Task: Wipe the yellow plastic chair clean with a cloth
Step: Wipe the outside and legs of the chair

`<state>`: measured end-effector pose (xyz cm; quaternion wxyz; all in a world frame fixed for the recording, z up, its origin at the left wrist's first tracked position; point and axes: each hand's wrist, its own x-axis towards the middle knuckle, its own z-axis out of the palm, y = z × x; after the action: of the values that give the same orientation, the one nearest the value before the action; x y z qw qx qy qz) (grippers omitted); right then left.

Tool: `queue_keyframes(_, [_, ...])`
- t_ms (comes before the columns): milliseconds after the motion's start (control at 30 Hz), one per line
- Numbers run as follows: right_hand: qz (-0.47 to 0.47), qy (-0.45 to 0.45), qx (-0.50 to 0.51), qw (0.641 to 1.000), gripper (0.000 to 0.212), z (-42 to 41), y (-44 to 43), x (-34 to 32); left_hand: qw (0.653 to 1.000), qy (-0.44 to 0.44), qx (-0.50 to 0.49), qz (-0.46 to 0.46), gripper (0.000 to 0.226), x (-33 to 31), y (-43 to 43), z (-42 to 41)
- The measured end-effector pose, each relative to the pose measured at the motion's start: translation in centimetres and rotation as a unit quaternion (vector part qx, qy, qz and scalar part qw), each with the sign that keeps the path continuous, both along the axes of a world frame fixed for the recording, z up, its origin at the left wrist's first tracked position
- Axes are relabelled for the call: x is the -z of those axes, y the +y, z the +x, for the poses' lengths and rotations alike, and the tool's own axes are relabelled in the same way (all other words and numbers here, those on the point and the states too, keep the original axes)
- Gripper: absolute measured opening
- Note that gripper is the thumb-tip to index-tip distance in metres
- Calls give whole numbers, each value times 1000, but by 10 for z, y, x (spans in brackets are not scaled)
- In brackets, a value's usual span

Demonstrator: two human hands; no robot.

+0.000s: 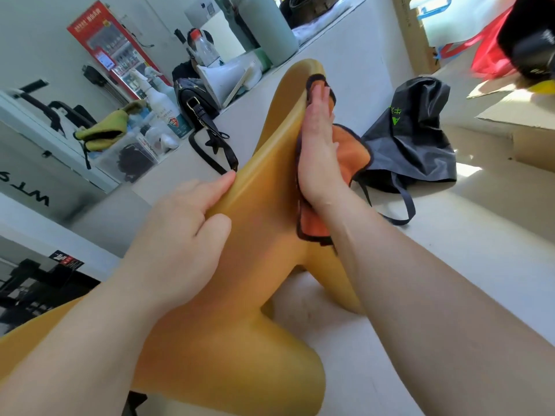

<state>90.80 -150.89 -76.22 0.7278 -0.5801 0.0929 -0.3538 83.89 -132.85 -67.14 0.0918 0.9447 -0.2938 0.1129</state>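
The yellow plastic chair [264,199] lies tilted between the two hands, one curved edge running up and away from the person. The left hand [180,235] grips that edge from the near left side, its fingers curled over the plastic and its thumb stretched along the rim. The right hand [318,145] lies flat with straight fingers, palm pressing an orange cloth [351,154] with a dark hem against the chair's right side. The cloth is caught between the palm and the plastic; loose folds spill out to the right of the hand and below the wrist. Both forearms are bare. Just beyond the right hand, to its right, a dark grey bag [414,139] with green print lies slumped on the pale surface, its strap trailing toward the right forearm. Farther right are cardboard [510,115] and a red plastic bag [492,55]. Beyond the left hand, a white bench [345,49] carries a black handbag [192,100], whose strap hangs down near the left thumb. Beside the handbag stand a white spray bottle [159,103], a white megaphone [222,76] and a clear water bottle [204,46]. Farther left a yellow-green cloth [105,127] lies on a clear plastic box [132,154].
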Motion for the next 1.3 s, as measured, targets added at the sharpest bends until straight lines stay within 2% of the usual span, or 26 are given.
queue_keyframes(33, [14, -6, -9, 1000, 87, 0, -11, -2, 1000, 6, 5, -2, 67, -2, -5, 1])
queue_keyframes(133, [-58, 21, 16, 998, 72, -4, 0, 4, 999, 26, 23, -11, 63, -8, -15, 7])
queue_keyframes(233, [-49, -19, 4, 999, 82, -24, 49, 23, 999, 26, 32, -35, 61, -11, -21, 10])
queue_keyframes(400, [-130, -51, -24, 990, 91, -68, 118, 67, 997, 50, 26, -52, 64, -11, -24, 13])
queue_keyframes(467, [-129, -22, -20, 991, 89, -54, 102, 60, 997, 57, 13, -50, 68, -8, -22, 12])
queue_keyframes(600, [-57, 84, 2, 995, 78, -17, 16, 8, 999, 38, -10, -18, 69, -4, -21, 6])
queue_keyframes(667, [-25, 54, -35, 998, 66, -7, -18, -5, 1000, 28, -15, 0, 69, -3, -22, 4])
queue_keyframes(733, [3, 5, -66, 998, 78, -5, -20, -1, 999, 27, -20, 0, 68, -2, -23, 1])
queue_keyframes(800, [-45, 0, -41, 998, 90, -9, 7, 14, 1000, 23, -15, -6, 66, -5, -26, -2])
queue_keyframes(967, [-135, -27, -28, 990, 96, -48, 64, 56, 999, 28, -33, -3, 41, -25, -55, 7])
queue_keyframes(1067, [-182, -7, -45, 982, 98, -57, 74, 74, 996, 67, -48, -16, 44, -30, -86, 27])
queue_keyframes(1167, [-181, 6, -81, 980, 94, -57, 72, 75, 998, 30, -61, -6, 40, -24, -108, 38])
queue_keyframes(1300, [-143, 8, -93, 985, 90, -42, 46, 62, 996, -9, -64, -59, 39, -10, -110, 37])
